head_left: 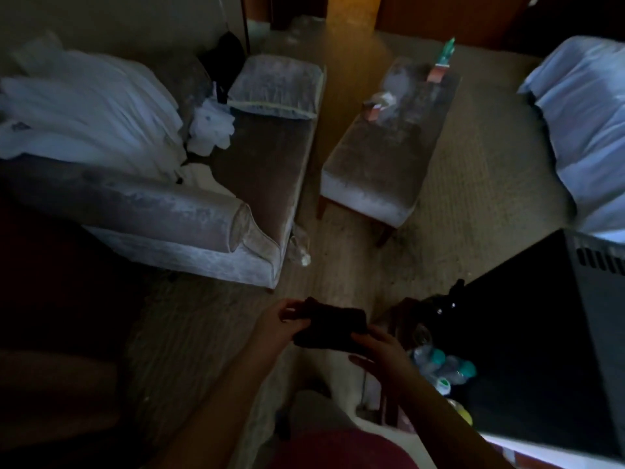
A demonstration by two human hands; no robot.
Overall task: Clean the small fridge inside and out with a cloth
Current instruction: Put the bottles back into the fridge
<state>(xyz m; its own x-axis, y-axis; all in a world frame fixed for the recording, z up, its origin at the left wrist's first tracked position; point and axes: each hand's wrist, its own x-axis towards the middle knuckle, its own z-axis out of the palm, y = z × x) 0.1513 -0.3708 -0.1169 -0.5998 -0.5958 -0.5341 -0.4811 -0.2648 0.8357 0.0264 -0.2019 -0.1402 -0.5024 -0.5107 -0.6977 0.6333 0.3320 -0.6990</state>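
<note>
- Cloth, dark and bunched, sits low in the middle of the frame, stretched between both hands above the floor.
- The left hand has its fingers and thumb curled in, pinching the cloth's left end.
- The right hand grips the right end from below, fingers bent round it, the thumb sticking out underneath.
- The small fridge fills the lower right corner: a black box with a row of vent slots along its upper right side. In this dim light I cannot tell if its door is open.
- Clear bottles with teal caps lie bunched just at the fridge's left edge, right beside the right hand.
- A grey velvet couch runs along the left, with a cushion at its far end and rumpled white bedding heaped on it.
- A matching footstool stands in mid-frame, carrying a green bottle and some blurred small things.
- A bed with pale sheets shows at the right edge, above the fridge.
</note>
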